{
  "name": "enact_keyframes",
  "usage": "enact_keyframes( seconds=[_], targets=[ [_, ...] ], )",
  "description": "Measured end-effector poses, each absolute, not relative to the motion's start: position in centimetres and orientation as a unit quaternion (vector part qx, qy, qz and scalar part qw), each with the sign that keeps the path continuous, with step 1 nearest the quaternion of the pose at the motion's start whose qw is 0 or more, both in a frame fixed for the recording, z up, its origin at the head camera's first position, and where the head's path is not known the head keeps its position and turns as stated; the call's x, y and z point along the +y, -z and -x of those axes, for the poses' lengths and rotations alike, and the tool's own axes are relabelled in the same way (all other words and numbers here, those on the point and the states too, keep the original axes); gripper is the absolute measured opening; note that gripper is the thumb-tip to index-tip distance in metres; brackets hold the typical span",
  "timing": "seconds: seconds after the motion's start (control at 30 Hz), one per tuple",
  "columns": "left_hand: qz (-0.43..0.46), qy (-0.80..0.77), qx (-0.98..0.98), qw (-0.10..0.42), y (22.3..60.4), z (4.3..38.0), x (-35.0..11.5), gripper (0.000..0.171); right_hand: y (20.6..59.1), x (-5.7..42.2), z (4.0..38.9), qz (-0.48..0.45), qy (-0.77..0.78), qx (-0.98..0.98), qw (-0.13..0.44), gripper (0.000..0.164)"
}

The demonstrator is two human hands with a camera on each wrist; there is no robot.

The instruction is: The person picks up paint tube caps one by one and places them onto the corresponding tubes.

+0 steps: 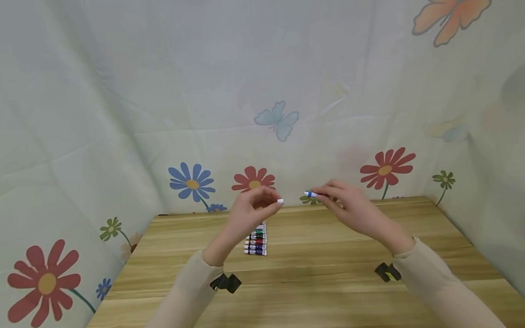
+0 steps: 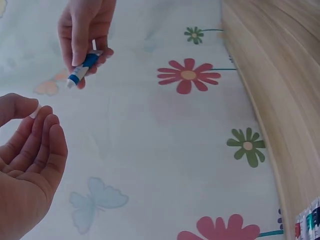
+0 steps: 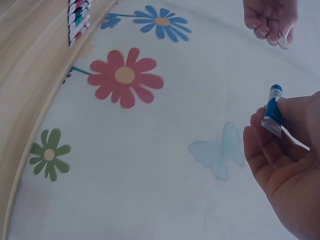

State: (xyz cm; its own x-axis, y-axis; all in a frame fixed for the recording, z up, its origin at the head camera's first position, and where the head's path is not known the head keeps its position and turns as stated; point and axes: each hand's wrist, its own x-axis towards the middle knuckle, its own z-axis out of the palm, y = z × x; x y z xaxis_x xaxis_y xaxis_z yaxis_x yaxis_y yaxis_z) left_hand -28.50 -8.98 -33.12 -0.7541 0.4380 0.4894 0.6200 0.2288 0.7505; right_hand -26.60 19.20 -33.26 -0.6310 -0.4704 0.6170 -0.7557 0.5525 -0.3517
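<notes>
Between thumb and fingertips my left hand [image 1: 251,210] pinches a small white cap [image 1: 280,201]. Opposite it, my right hand [image 1: 352,206] pinches a blue and white paint tube [image 1: 310,194], its nozzle end pointing toward the left hand. In the left wrist view the tube [image 2: 85,67] shows a bare whitish nozzle, and the cap [image 2: 35,111] sits apart from it in the left fingertips. Both hands are raised above the table, with a gap between them. A row of several paint tubes [image 1: 256,242] lies on the table behind the left wrist, its far end partly hidden by that hand.
The wooden table [image 1: 319,287] runs back to a pale curtain [image 1: 225,88] printed with flowers and butterflies, which also hangs along both sides. A dark band [image 1: 225,283] is on the left wrist and another band [image 1: 388,272] on the right.
</notes>
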Motion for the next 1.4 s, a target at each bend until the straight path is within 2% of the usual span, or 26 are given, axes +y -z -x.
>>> enact_keyframes(
  seconds=[0.27,0.67,1.03,1.4],
  targets=[
    [0.358,0.511,-0.774,0.102,32.5,26.1,-9.5,0.011,32.9,18.3,24.7,-0.399,-0.349,-0.816,0.231,0.026],
    [0.399,0.463,-0.778,0.148,32.3,23.5,-9.2,0.011,32.4,17.3,22.2,-0.4,-0.418,-0.801,0.152,0.026],
    [0.403,0.478,-0.76,0.178,32.7,22.2,-8.8,0.01,32.3,16.4,21.5,-0.427,-0.428,-0.783,0.148,0.025],
    [0.396,0.497,-0.753,0.172,32.9,21.8,-8.9,0.007,32.1,15.8,21.1,-0.416,-0.453,-0.778,0.13,0.022]
  ],
)
